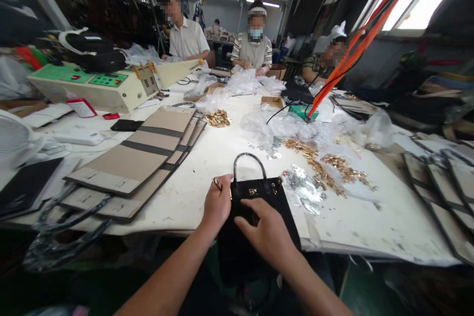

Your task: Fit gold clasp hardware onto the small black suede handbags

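A black handbag [283, 212] with gold hardware leans at the table's front edge, its lower part hanging below the tabletop. Its arched top handle [249, 155] stands up, with a shiny wrap over it. My left hand [219, 200] is closed on the bag's upper left corner, with a ring on one finger. Over the front panel, below the small gold clasp [252, 191], my right hand [264, 227] has its thumb and fingers apart; whether it touches the panel I cannot tell. A gold fitting [274, 187] shows at the upper right corner.
Stacked beige and black bag panels [126, 165] lie left; more panels [429, 192] lie right. Silver plates [305, 187] and gold metal pieces [346, 170] are spread right of the bag. A green-panelled machine [111, 86] stands back left. Orange cords [346, 64] hang down. Several people work beyond.
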Tool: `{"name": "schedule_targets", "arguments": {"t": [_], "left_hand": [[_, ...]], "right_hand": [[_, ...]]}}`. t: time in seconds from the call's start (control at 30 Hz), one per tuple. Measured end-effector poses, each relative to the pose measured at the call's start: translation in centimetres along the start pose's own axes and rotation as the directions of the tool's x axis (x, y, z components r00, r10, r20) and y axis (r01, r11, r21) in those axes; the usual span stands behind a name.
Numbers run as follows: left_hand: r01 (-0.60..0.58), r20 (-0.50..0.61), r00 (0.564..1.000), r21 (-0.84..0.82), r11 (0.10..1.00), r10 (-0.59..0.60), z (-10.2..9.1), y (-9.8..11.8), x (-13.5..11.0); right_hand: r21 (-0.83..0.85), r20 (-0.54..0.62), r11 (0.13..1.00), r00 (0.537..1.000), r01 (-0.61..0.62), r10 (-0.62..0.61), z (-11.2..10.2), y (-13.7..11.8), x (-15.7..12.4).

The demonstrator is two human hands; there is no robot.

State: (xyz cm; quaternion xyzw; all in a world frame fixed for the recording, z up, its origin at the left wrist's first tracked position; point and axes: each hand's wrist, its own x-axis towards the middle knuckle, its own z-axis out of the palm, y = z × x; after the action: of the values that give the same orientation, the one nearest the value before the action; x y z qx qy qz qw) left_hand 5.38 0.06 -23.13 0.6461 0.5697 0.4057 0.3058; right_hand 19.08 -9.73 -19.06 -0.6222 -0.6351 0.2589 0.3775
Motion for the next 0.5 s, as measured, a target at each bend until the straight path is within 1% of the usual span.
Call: {"name": "schedule_targets", "arguments": {"t": [0.07, 0.1, 0.13, 0.2, 0.23, 0.3, 0.37, 0.43, 0.47, 0.5], "left_hand": [[0.031, 0.032, 0.999, -0.161, 0.987, -0.026, -1.0, 1.8, -2.1], [0.045, 0.052, 0.998, -0.234, 0.971, -0.034, -1.6, 2.8, -3.3], [0.057, 0.077, 0.996, -0.297, 0.953, -0.035, -2.3, 3.9, -4.5], [0.064, 0.157, 0.988, -0.385, 0.921, -0.003, -3.9, 6.2, -7.1], [0.075, 0.218, 0.976, -0.425, 0.902, 0.022, -4.7, 7.3, -8.4], [0.113, 0.343, 0.935, -0.516, 0.849, 0.085, -6.4, 9.6, -10.5], [0.142, 0.425, 0.888, -0.615, 0.775, 0.175, -7.8, 11.9, -12.1], [0.143, 0.44, 0.85, -0.724, 0.675, 0.291, -8.9, 14.0, -12.8], [0.127, 0.424, 0.836, -0.767, 0.629, 0.348, -9.3, 14.9, -12.9], [0.088, 0.389, 0.835, -0.793, 0.602, 0.389, -9.7, 15.7, -12.7]], "right_hand": [[-0.106, -0.035, 0.994, 0.999, -0.01, 0.007, 1.8, 0.0, -2.0], [-0.149, -0.057, 0.989, 0.998, -0.018, 0.009, 2.1, -0.4, -2.8], [-0.188, -0.074, 0.982, 0.997, -0.02, 0.006, 2.0, -1.1, -3.5], [-0.26, -0.106, 0.965, 0.994, -0.024, -0.004, 0.9, -2.8, -4.8], [-0.297, -0.127, 0.954, 0.992, -0.032, -0.006, 0.0, -3.8, -5.5], [-0.361, -0.179, 0.932, 0.983, -0.043, -0.024, -2.0, -5.6, -6.9], [-0.369, -0.243, 0.929, 0.966, -0.007, -0.089, -4.4, -7.2, -8.0], [-0.307, -0.279, 0.946, 0.94, 0.104, -0.194, -7.2, -8.5, -8.7], [-0.265, -0.296, 0.95, 0.924, 0.165, -0.243, -8.9, -9.1, -8.9], [-0.221, -0.311, 0.95, 0.908, 0.219, -0.281, -10.6, -9.5, -9.0]]}}
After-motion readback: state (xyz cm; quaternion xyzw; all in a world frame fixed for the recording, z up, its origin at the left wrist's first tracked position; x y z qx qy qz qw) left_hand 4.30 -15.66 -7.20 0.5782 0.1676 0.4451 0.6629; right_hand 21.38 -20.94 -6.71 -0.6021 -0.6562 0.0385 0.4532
